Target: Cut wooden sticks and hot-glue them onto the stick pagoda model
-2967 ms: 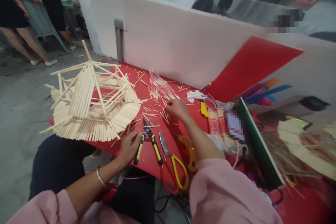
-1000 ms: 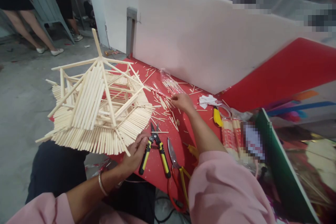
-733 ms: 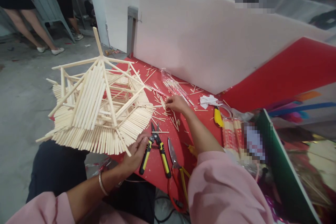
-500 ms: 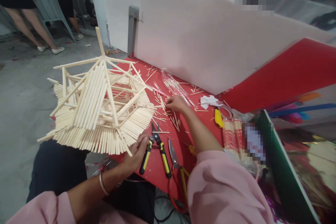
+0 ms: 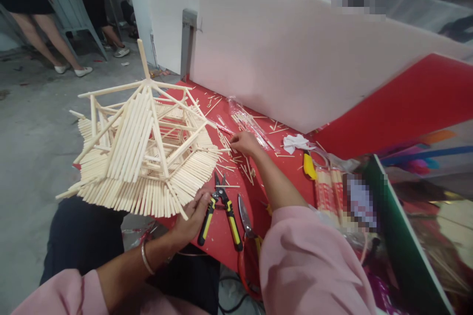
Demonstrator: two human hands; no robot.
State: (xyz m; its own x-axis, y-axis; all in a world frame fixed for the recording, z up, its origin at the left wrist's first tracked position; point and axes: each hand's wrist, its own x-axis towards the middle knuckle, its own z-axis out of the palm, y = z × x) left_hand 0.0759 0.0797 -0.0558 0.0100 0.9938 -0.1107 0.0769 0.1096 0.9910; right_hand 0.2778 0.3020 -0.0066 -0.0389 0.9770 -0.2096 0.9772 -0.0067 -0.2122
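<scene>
My right hand point(image 5: 246, 143) pinches loose sticks point(image 5: 236, 160); left hand point(image 5: 192, 216) lies open by the cutters point(image 5: 221, 209). One nudge could crack the stick roof point(image 5: 144, 152).

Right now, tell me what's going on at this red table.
A person in pink sleeves sits at the red table beside a roof-shaped model built of wooden sticks. The left hand rests at the model's near edge, next to the yellow-handled cutters. The right hand reaches among the loose stick pieces scattered on the table, fingers at them; whether it grips one is unclear. Scissors lie by the cutters, partly hidden by the sleeve.
</scene>
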